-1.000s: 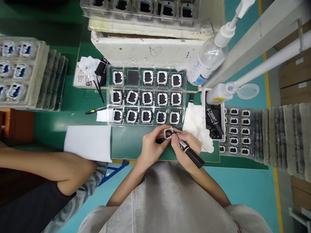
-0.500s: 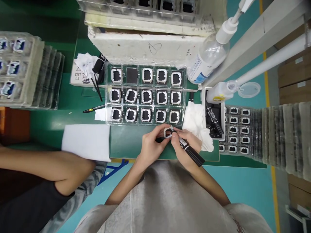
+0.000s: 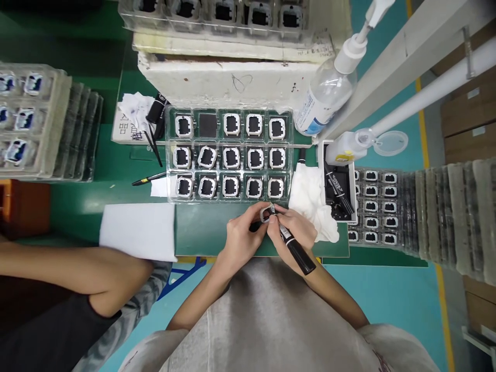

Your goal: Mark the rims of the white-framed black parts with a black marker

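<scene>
My left hand (image 3: 243,231) is closed on a small white square frame (image 3: 265,213) with rounded corners, pinched between thumb and fingertips. In my right hand (image 3: 291,231) is a black marker pen (image 3: 297,251), its front end at the frame and its back end pointing down toward my lap. The fingers of both hands nearly meet around the frame and hide part of it. Just beyond my hands lies a clear plastic tray (image 3: 242,170), whose pockets hold similar white frames with dark centres. One back-row pocket shows only a dark square (image 3: 208,125).
A crumpled white cloth (image 3: 309,199) and a box of markers (image 3: 355,181) sit to the right. Behind them stand a pump bottle (image 3: 324,101) and a smaller bottle (image 3: 344,148). Tweezers (image 3: 154,147) and a folded white cloth (image 3: 136,231) are left, near a co-worker's arm (image 3: 77,266).
The marker's back end has swung slightly left and down, and the frame has turned a little in my left fingers. My head view has shifted slightly.
</scene>
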A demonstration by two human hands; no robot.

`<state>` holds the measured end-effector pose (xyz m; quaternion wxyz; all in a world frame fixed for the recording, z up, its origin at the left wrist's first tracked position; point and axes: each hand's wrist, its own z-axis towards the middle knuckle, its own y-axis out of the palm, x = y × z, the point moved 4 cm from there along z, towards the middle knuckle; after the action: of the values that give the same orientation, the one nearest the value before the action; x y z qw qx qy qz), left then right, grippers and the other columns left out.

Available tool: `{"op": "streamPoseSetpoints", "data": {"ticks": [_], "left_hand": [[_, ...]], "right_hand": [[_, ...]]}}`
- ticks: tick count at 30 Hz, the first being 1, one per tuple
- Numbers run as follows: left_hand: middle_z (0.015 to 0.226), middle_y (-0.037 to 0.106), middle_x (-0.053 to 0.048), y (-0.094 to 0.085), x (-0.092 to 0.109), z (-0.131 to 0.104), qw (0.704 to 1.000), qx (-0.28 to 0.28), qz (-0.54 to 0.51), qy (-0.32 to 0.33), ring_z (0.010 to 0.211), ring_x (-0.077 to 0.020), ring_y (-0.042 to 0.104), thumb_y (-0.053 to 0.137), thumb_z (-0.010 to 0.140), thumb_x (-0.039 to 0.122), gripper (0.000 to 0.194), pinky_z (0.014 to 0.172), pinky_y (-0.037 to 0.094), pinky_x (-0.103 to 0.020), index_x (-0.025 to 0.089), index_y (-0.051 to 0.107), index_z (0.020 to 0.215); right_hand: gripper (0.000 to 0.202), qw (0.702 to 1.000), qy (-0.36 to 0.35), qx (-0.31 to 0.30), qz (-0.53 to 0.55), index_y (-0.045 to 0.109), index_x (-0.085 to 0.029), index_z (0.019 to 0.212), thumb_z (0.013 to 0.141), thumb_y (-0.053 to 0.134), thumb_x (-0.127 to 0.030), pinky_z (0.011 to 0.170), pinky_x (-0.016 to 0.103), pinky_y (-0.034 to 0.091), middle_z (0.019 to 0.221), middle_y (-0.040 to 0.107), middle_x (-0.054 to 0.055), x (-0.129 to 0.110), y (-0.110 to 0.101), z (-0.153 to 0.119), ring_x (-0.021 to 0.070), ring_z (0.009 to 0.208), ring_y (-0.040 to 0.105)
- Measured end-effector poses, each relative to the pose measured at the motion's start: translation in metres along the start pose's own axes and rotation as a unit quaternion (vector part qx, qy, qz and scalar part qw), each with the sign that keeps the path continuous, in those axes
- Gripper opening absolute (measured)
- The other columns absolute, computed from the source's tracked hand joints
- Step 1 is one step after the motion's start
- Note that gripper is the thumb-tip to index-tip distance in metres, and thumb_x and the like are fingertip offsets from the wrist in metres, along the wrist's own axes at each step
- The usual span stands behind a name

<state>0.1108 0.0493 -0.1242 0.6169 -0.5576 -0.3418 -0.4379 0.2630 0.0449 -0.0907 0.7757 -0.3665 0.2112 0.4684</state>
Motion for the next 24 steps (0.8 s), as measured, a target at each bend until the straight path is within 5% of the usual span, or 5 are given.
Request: {"op": "streamPoseSetpoints", "data": {"ticks": [8,13,18,24], "left_hand": [[0.115,0.084,-0.001,-0.0008,-0.002,0.0005,0.998,0.004,-0.045,-0.039,0.098,-0.0202,0.085,0.079,0.101,0.028,0.03,0.093,0.071,-0.032,0.027,0.076,0.13],[0.116,0.084,-0.001,0.0001,-0.0034,0.001,0.993,0.003,-0.109,-0.052,0.1,-0.018,0.084,0.08,0.099,0.021,0.032,0.097,0.07,-0.028,0.024,0.075,0.13],[0.109,0.084,0.001,-0.0023,0.0014,-0.0004,0.999,0.022,-0.008,0.028,0.088,-0.0129,0.082,0.075,0.101,0.012,0.034,0.085,0.067,-0.02,0.023,0.073,0.133],[0.112,0.084,0.001,-0.002,0.0037,0.0004,0.999,0.023,-0.018,0.03,0.093,-0.0127,0.083,0.079,0.1,0.013,0.034,0.091,0.066,-0.018,0.022,0.075,0.133]], "right_hand": [[0.01,0.99,0.132,0.008,0.054,0.07,-0.023,0.107,0.115,0.07,-0.016,0.085,0.036,0.071,0.112,0.077,0.004,0.005,-0.003,-0.0028,0.0246,0.099,0.08],[0.014,0.997,0.071,-0.019,0.025,0.066,-0.022,0.107,0.115,0.069,-0.011,0.096,0.036,0.073,0.103,0.075,0.002,0.0043,0.001,0.0009,0.0241,0.102,0.08],[0.017,1.0,-0.029,-0.007,0.007,0.066,-0.019,0.113,0.112,0.069,-0.003,0.098,0.039,0.074,0.096,0.073,0.003,-0.0026,0.003,0.0032,0.0229,0.087,0.078],[0.012,0.99,0.13,0.003,0.058,0.069,-0.022,0.106,0.116,0.07,-0.016,0.085,0.037,0.07,0.112,0.078,0.005,0.0048,-0.0014,-0.0006,0.0261,0.103,0.08]]}}
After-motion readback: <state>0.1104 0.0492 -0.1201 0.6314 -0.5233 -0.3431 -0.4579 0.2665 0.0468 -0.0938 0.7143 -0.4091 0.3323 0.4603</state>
